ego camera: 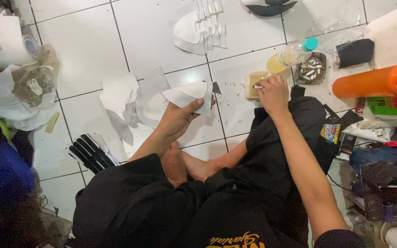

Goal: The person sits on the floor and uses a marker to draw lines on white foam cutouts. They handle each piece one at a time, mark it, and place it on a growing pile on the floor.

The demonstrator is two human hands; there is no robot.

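I sit cross-legged on a white tiled floor in black clothes. My left hand point(178, 118) grips a white cut piece of sheet material point(190, 95), folded and held up over the tiles. My right hand point(273, 93) holds a small white brush or stick point(257, 87), its tip dipped in a small yellowish square tub point(252, 81) on the floor. More white cut pieces point(138, 98) lie flat under and left of the held piece.
A stack of white cut pieces point(201, 26) lies at the top. A plastic bottle with a teal cap point(292, 55), an ashtray point(310, 70) and an orange bottle point(377, 81) sit right. Black-and-white striped pieces point(90, 150) lie left, beside bags point(17, 89). Clutter fills the right side.
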